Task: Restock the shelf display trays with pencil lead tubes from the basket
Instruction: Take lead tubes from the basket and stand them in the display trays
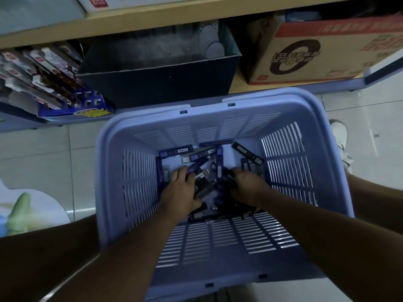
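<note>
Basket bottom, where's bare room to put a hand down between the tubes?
Barest patch: the basket floor at the far side, between the purple tube and the slanted black tube. A smaller gap sits far left. Crowded: middle and near side, the heap of tubes under the left hand and right hand.

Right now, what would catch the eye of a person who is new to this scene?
The big lilac basket fills the middle of the view. At its bottom lie scattered pencil lead tubes, with the left hand and the right hand down among them. Behind it, at upper right, sits a cardboard box.
</note>
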### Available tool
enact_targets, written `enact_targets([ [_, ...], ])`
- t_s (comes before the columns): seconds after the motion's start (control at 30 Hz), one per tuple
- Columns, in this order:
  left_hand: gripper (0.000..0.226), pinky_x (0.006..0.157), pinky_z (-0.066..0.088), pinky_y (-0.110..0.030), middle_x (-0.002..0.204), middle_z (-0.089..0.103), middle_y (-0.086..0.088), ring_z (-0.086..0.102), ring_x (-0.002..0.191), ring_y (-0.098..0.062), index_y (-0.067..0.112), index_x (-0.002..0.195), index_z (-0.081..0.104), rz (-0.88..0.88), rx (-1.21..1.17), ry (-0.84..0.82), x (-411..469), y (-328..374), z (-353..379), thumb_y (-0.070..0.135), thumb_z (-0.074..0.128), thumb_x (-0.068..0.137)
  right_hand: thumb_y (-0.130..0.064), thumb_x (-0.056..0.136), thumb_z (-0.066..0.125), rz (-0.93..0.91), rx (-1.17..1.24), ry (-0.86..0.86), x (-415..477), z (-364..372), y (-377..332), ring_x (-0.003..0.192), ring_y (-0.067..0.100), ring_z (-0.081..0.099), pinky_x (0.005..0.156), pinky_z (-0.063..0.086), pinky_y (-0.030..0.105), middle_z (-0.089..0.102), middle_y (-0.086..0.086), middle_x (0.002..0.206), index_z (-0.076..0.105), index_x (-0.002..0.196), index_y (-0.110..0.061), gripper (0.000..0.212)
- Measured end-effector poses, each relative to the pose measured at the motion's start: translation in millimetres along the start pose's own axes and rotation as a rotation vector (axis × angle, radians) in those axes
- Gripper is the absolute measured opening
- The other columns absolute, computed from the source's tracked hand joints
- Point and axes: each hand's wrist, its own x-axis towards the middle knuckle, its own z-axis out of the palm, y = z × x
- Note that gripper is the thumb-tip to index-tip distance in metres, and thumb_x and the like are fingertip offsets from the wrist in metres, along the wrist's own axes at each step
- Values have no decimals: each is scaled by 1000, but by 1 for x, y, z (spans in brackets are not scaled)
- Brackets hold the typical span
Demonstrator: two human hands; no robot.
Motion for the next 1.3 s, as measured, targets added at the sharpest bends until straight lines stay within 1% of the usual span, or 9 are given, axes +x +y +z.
enact_targets([
  [0.17,63,94,47,-37,132,33,-7,28,125,-26,14,126,52,-113,-64,134,5,8,5,54,66,79,-29,87,69,229,420,94,4,-2,-1,116,35,58,91,47,34,60,16,125,42,133,-9,57],
  [0.33,49,86,51,-38,121,45,-4,50,112,-25,15,123,54,-99,-165,-30,4,6,8,35,71,81,-40,78,79,212,626,121,5,3,-2,105,27,65,94,52,40,71,9,109,65,108,-16,41],
  [0.5,34,79,52,-32,111,65,-9,61,98,-26,14,117,61,-99,-231,38,5,6,6,27,67,86,-36,93,64,190,575,-34,-3,-3,-7,96,28,64,84,51,35,67,14,105,63,115,-8,37],
  [0.63,15,77,49,-26,96,70,-4,64,88,-20,9,98,69,-340,-766,89,14,5,-10,17,70,85,-33,83,77,288,702,-183,-14,-8,-9,49,18,52,44,41,25,57,9,69,57,102,-6,39],
  [0.7,3,79,47,-27,90,67,-1,62,86,-17,11,91,67,-481,-1106,69,16,11,-26,11,68,87,-27,83,78,302,821,-192,-20,-10,-11,43,16,44,41,35,24,51,4,58,58,97,-7,31],
  [0.87,16,65,54,-30,86,64,-13,62,76,-21,-1,98,61,-607,-1698,-79,13,23,-57,1,45,98,-34,89,69,308,1141,-130,-34,-20,-35,48,15,48,45,35,24,54,1,60,57,87,-14,24],
  [0.97,26,85,54,-41,112,64,-20,63,97,-29,0,120,55,-606,-1852,-55,12,33,-65,0,39,100,-45,84,72,194,1149,-130,-41,-27,-55,73,22,65,58,52,30,71,8,90,63,96,-17,32],
  [1.07,30,89,53,-43,118,62,-19,62,105,-31,5,124,55,-609,-1902,7,7,44,-77,0,39,100,-33,82,77,46,1130,-167,-52,-34,-72,95,21,69,83,58,34,74,8,103,67,100,-18,26],
  [1.3,34,74,53,-35,104,65,-18,61,93,-30,2,106,62,-424,-1800,68,-21,54,-125,-10,32,95,-16,84,76,-106,1103,-84,-75,-54,-88,97,27,70,82,57,33,73,15,105,68,111,-6,30],
])
